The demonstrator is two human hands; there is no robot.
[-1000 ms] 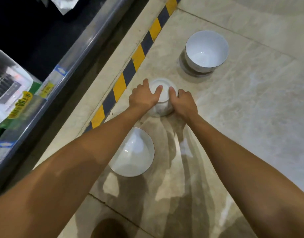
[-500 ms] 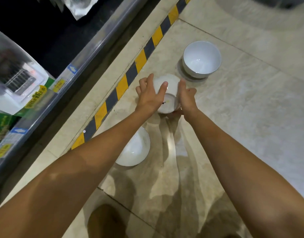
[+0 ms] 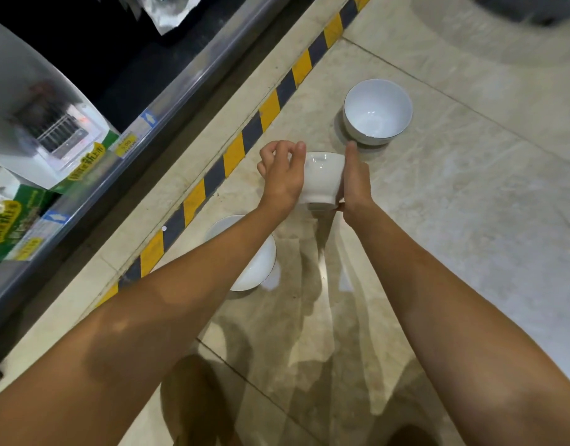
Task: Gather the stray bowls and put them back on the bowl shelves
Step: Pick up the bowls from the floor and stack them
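The white bowl (image 3: 322, 178) I hold tilts rim-away; far bowl (image 3: 377, 112) and near bowl (image 3: 257, 272) stand upright on the floor (image 3: 470, 220).

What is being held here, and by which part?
The white bowl, clasped by its outer wall between the left hand and the right hand, one on each side.

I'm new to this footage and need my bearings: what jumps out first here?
A white bowl held between the left hand and right hand, mid-frame. A second bowl stands upright on the tiles beyond it, and a third bowl lies partly hidden under the left forearm, beside the yellow-and-black tape.
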